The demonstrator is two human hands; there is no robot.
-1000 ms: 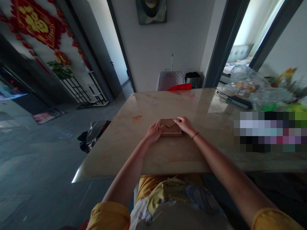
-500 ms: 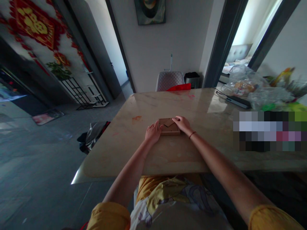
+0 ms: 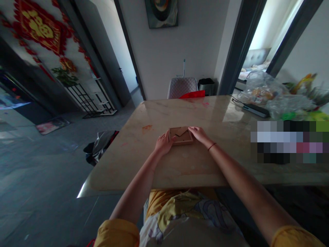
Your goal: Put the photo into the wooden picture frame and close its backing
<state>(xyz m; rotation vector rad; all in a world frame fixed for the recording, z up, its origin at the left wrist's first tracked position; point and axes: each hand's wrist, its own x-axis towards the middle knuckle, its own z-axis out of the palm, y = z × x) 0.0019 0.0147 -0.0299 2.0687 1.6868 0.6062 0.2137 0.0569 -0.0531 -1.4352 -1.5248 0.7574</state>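
A shallow square wooden puzzle tray (image 3: 181, 138) lies on the table in front of me, with flat wooden pieces inside and a dark V-shaped gap between them. My left hand (image 3: 163, 142) holds its left side, the thumb resting over the near left corner and the fingers along the edge. At the far right corner, my right hand (image 3: 199, 133) has its fingers bent together against the rim. Its fingertips are small in view, but they appear to grip the tray's edge.
The marble-patterned table (image 3: 144, 161) has an orange stain (image 3: 147, 128) left of the tray. Plastic bags (image 3: 264, 87) and a dark elongated device (image 3: 256, 110) lie at the right. A quilted chair (image 3: 183, 87) with red cloth (image 3: 192, 94) stands beyond the far edge.
My right hand has moved slightly right, from over the tray's upper right pieces to its right edge. My left hand stays at the left side.
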